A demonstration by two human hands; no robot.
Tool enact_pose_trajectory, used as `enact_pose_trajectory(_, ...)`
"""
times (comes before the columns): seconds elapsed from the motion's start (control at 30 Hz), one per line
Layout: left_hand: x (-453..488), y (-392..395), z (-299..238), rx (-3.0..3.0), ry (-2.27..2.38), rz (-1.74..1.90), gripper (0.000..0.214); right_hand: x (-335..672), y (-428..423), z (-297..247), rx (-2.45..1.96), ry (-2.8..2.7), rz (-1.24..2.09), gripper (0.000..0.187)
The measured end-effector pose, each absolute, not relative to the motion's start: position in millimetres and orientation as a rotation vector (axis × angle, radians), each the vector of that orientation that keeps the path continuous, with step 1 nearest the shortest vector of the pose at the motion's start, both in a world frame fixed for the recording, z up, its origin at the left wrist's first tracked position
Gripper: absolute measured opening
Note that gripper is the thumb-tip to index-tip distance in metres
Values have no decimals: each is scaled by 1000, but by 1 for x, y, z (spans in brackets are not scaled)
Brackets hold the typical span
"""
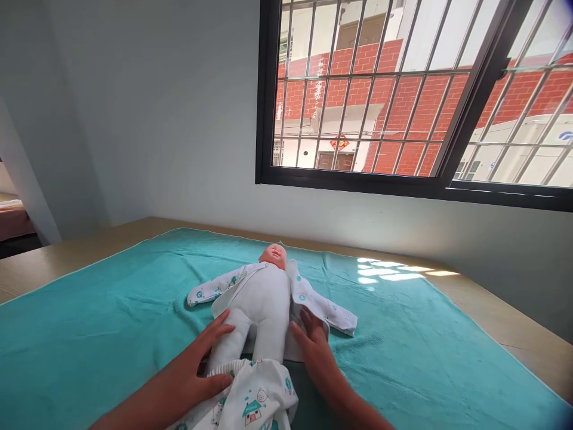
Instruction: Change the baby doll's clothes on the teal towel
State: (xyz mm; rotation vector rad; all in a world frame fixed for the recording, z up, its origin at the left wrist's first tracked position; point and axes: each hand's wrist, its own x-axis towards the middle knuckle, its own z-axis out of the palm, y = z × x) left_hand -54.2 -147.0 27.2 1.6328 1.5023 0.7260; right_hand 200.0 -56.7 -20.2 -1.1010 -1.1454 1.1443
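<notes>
A baby doll (pixel 264 292) with a white cloth body lies on its back, head toward the wall. Its printed white jacket (pixel 320 298) hangs unfastened, with both sleeves spread out sideways. Printed white pants (pixel 257 394) cover the lower legs, their waistband at about knee height. My left hand (pixel 210 358) lies with fingers apart along the doll's leg on the left, thumb on the pants' waistband. Beside the doll's hip on the right, my right hand (pixel 316 346) touches the jacket's open front flap. Its fingertips are partly hidden by the flap, with thumb and fingers apart.
A teal cloth (pixel 125 298) spreads under the doll over a wooden table (pixel 54 263). Sunlight patches fall at the back right. Behind stands a grey wall (pixel 179 119) with a black-framed, barred window (pixel 349 179). Part of a bed (pixel 15 221) shows at far left.
</notes>
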Motion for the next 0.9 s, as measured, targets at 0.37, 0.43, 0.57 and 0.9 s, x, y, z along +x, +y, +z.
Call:
enact_pose_trajectory(0.37, -56, -65, 37, 1903, 1784, 1114, 39, 208, -65, -21, -1074, -1809, 579, 35)
enact_pose_trajectory(0.43, -46, -40, 39, 1963, 1848, 1119, 41, 209, -63, -26, -1101, -1822, 565, 39)
enact_pose_trajectory(0.57, -28, -2, 46, 1966, 1904, 1091, 31, 220, -48, -33, -1094, -1555, 629, 46)
enact_pose_trajectory(0.9, -93, 29, 30, 1590, 2222, 917, 29, 253, -21, -36, -1155, -889, 1036, 51)
